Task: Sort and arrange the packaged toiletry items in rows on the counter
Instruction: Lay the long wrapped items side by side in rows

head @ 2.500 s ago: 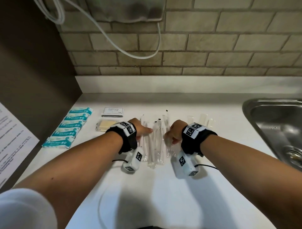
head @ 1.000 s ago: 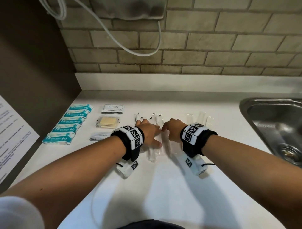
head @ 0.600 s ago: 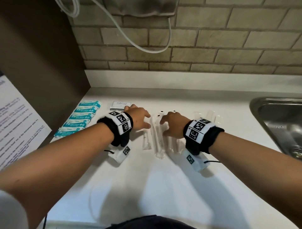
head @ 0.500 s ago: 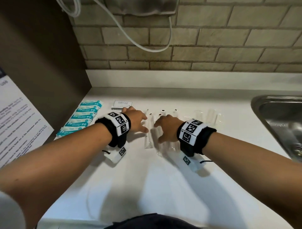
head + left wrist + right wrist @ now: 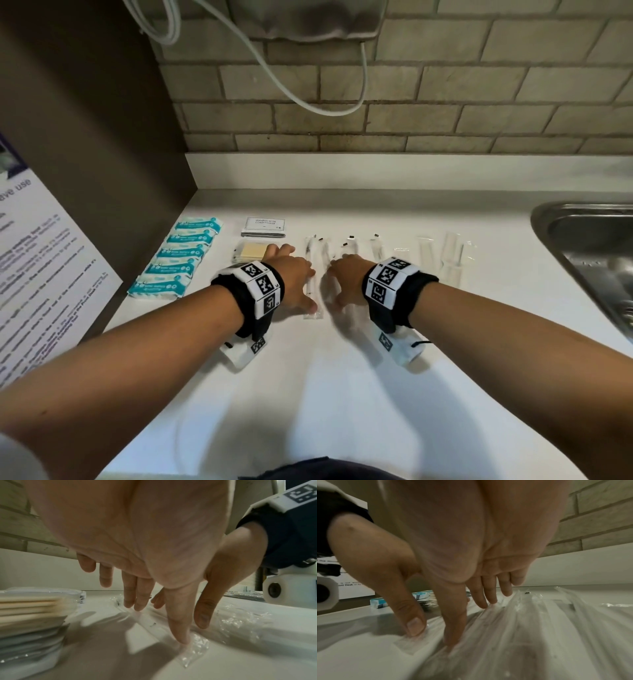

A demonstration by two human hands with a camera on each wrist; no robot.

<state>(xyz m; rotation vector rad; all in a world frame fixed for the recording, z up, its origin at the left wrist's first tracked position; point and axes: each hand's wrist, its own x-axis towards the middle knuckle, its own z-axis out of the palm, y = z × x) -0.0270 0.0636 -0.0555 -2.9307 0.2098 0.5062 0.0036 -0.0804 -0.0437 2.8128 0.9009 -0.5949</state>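
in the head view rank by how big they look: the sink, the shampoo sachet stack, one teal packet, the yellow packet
1. sink, though cut off by the frame edge
2. shampoo sachet stack
3. one teal packet, close to the sachet stack, so unsure
4. yellow packet, partly hidden by the left hand

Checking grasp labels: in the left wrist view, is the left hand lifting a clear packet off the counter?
No: the left hand presses straight fingers onto a clear packet lying flat on the counter.
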